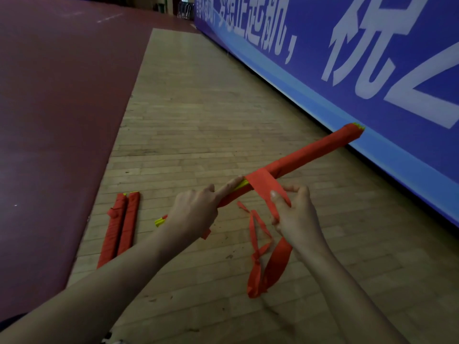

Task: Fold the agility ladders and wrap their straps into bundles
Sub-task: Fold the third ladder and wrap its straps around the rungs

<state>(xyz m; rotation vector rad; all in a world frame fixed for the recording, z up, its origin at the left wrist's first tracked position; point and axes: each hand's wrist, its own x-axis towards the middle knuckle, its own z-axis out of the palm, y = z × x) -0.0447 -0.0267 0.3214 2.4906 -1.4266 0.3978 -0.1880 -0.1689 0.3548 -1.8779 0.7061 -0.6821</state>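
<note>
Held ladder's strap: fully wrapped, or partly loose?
Partly loose. One band of strap crosses the held ladder; the right hand pinches it, and its end hangs below.

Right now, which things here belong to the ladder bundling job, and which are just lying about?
Job: folded ladder in left hand; red strap held by right hand; two wrapped bundles on floor.
Just there: blue banner; dark red mat.

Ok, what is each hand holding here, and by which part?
Left hand grips the folded ladder near its near end; right hand pinches the red strap just below its loop over the ladder.
</note>
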